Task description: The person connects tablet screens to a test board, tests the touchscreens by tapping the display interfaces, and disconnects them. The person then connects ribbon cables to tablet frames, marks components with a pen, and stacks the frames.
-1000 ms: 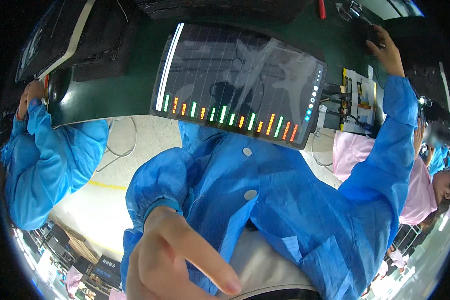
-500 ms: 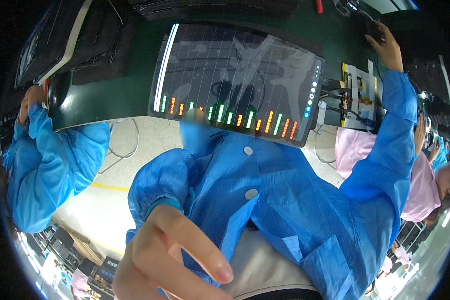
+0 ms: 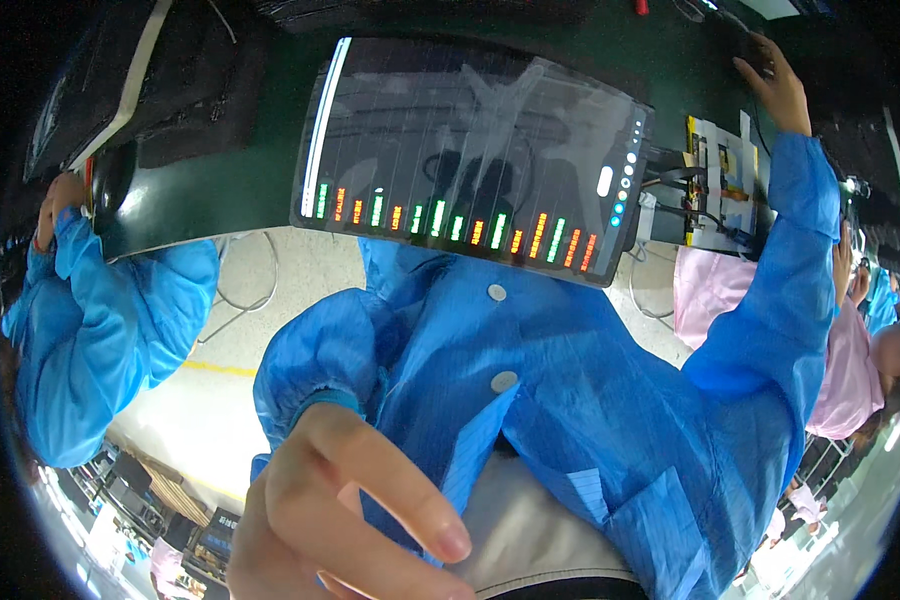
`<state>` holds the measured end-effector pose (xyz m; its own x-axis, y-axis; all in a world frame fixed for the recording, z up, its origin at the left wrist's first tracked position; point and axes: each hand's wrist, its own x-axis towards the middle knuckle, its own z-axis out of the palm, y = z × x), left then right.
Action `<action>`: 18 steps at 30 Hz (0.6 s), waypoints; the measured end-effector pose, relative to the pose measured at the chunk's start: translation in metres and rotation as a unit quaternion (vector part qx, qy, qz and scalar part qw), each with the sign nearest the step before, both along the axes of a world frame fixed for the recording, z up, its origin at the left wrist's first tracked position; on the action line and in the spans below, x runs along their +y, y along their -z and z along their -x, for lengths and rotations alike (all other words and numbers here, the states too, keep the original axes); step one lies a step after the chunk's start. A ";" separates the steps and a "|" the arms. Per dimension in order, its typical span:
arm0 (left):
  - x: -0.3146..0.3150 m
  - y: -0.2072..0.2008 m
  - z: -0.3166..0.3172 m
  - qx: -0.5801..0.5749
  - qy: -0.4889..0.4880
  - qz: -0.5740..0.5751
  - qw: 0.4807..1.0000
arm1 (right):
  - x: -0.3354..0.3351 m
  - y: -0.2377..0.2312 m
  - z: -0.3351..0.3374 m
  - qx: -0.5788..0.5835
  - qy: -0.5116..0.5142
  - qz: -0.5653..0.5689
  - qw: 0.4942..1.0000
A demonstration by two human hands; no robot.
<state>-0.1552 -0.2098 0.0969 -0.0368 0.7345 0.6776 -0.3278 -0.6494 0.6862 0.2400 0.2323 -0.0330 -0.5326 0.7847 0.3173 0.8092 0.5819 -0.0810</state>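
Note:
Close to the camera at the lower left, my left hand (image 3: 340,490) is raised with bent fingers held apart; nothing shows between them, and the lower picture edge cuts part of it off. My right arm stretches to the far right of the bench, where my right hand (image 3: 782,92) curves over a dark rounded thing that looks like a computer mouse (image 3: 732,38), mostly lost against the dark top. Between the arms stands a black flat screen (image 3: 470,150) with green and orange text columns and reflections on it. Right of it lies an opened panel (image 3: 720,180) with yellow and white strips and plugged-in cables.
The dark green bench top (image 3: 260,190) runs behind the screen. At the left sits a person in a blue coat (image 3: 90,340), hands at the bench edge. A person in pink (image 3: 835,385) is close on the right. A pale cable (image 3: 270,290) loops below the bench.
A white rounded mark now shows among the icons at the screen's right side, and some text has changed. The view has shifted slightly. Both hands keep nearly the same place and pose.

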 end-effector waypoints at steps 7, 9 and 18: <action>0.015 -0.005 0.022 0.063 0.119 0.046 0.990 | -0.021 -0.009 0.020 0.005 0.019 -0.036 0.999; 0.023 -0.009 0.029 0.117 0.147 0.091 0.978 | -0.053 -0.028 0.043 0.012 -0.019 -0.155 0.988; 0.106 0.047 -0.060 0.611 -0.248 0.122 0.742 | -0.284 -0.068 0.109 0.010 -0.172 -0.020 0.985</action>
